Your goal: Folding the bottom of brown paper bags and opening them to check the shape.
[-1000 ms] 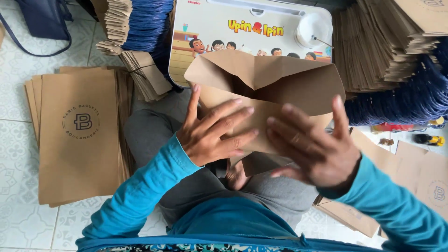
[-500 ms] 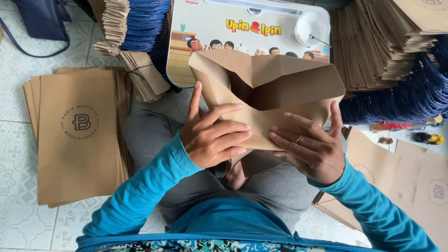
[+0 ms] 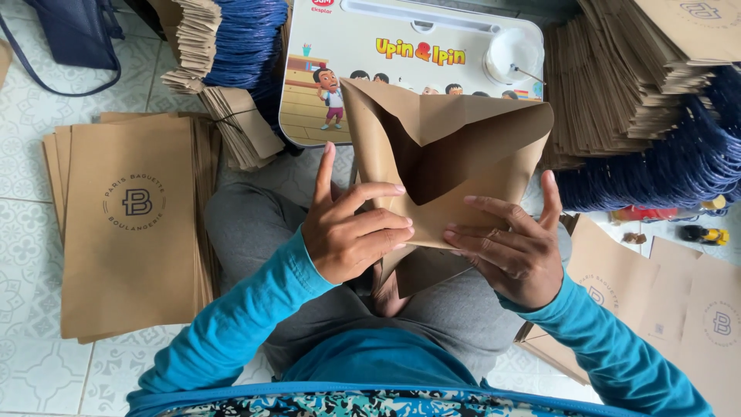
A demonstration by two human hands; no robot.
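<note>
Landmark: the half-formed brown kraft paper bag (image 3: 448,162), held up over the person's lap, mouth gaping toward the camera.

Far left of the bag: stack of flat brown paper bags with a round dark logo (image 3: 127,232) on the tiled floor (image 3: 23,224), squared up, within the left arm's reach. Up-left of the bag: bundles of folded brown paper pieces next to blue twisted cord handles (image 3: 243,35); a dark blue strap bag (image 3: 69,31) in the far corner.

Left hand (image 3: 351,232) presses on the bag's lower left panel, fingers spread flat, index raised along the edge; it is pinning paper, not clenched. Likely it is flattening the base fold, though the fold itself is hidden under the palms. Right hand (image 3: 513,247) mirrors it on the lower right panel, fingers splayed, thumb hooked up the side wall so the bag stays open.

Behind the bag: white cartoon-printed lap tray surface (image 3: 332,46) with a round cup well. Right of the bag: tall piles of folded brown bags with blue handles (image 3: 664,131); more flat logo bags (image 3: 695,309) lower right.

Versus the earlier frames: the bag sits more upright, its mouth wider and pointed. The right hand has slid lower and inward, fingertips now nearly meeting the left's. The left hand barely moved. The stacks are unchanged.
</note>
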